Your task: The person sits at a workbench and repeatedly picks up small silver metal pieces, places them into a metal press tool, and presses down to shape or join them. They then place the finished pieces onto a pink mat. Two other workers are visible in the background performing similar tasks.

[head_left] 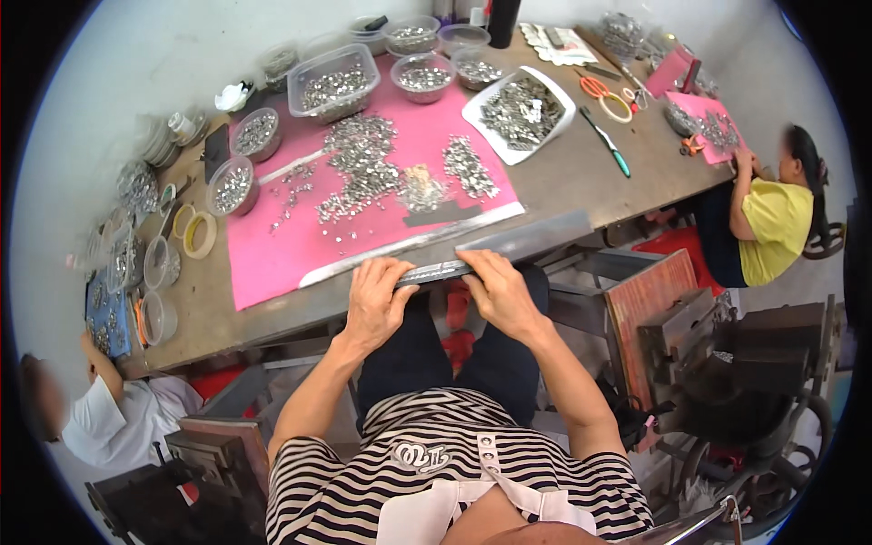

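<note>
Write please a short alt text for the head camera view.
Both hands, left hand and right hand, hold a narrow metal strip at the near table edge. Behind, small silver parts lie heaped on a pink mat.

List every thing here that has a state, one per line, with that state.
Left hand: gripping the metal strip, fingers curled over it.
Right hand: gripping the same strip.
Metal strip: held level at the table edge.
Small metal parts: loose on the pink mat.
White tray: full of parts.
Orange scissors: lying flat.
</note>
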Available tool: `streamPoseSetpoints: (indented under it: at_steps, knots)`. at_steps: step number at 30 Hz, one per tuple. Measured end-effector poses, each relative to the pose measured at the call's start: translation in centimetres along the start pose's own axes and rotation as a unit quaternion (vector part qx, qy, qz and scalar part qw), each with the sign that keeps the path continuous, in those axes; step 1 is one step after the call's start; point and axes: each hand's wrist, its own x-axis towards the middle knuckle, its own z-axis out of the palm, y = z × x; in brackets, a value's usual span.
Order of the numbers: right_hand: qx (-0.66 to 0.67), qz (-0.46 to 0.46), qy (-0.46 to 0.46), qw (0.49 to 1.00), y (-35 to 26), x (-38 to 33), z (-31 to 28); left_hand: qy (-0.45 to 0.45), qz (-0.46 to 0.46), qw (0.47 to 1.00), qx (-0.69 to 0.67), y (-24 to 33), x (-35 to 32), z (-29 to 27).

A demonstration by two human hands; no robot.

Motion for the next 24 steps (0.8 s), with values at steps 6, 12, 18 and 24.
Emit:
streamPoseSetpoints:
  at_steps: [6,12,18,24]
  knots:
    - [-0.064,-0.054,0.026,0.996,-0.1,3.4,6.1,0.037,-0.056,0.998,0.008,-4.5,-0.5,-1.3]
    - [-0.102,-0.056,0.041,0.992,0.8,4.5,7.5,0.048,-0.006,0.998,0.044,-4.7,0.6,-1.3]
    - [-0.085,-0.061,0.078,0.991,0.9,4.5,8.0,0.042,0.014,0.997,0.065,-4.8,0.4,-0.3]
    - [-0.073,-0.063,0.090,0.991,1.2,4.7,8.3,0.143,0.034,0.988,-0.051,-5.3,-3.4,-1.0]
